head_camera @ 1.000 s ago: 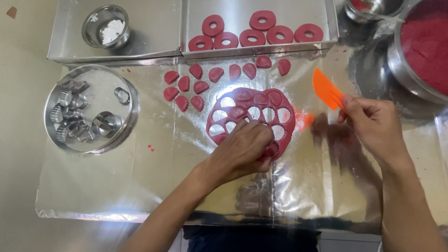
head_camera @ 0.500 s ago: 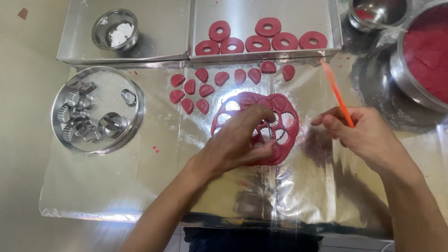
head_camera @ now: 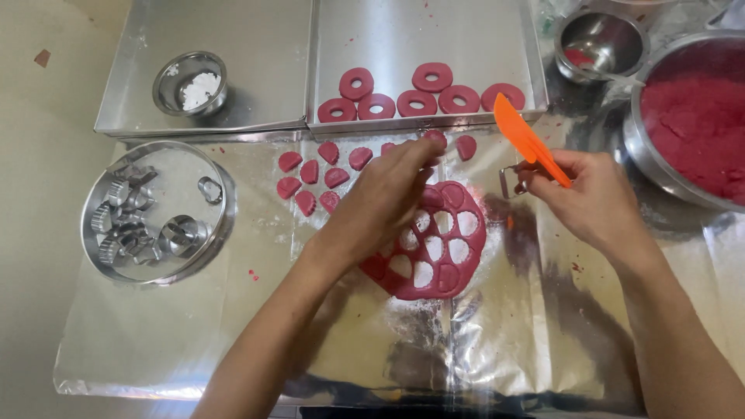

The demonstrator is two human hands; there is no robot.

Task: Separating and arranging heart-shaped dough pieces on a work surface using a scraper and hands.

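My left hand point(head_camera: 384, 198) reaches over the rolled red dough sheet point(head_camera: 446, 260), which is full of cut-out holes. Its fingertips pinch a small red dough piece point(head_camera: 436, 139) at the row of heart-shaped red pieces point(head_camera: 310, 177) on the foil. To the right of the sheet, my right hand point(head_camera: 594, 198) holds an orange plastic scraper point(head_camera: 529, 140) pointing up and left, together with a small metal cutter point(head_camera: 508, 182).
Several red dough rings point(head_camera: 423, 97) lie on the right steel tray point(head_camera: 434, 31). The left tray holds a small bowl of white powder point(head_camera: 190, 81). A round tin of metal cutters point(head_camera: 151, 213) sits at left. A big bowl of red dough point(head_camera: 691, 116) and a small steel bowl point(head_camera: 601, 39) stand at right.
My left hand has left the dough sheet and moved up to the row of cut pieces. My right hand has turned the orange scraper from edge-on to flat.
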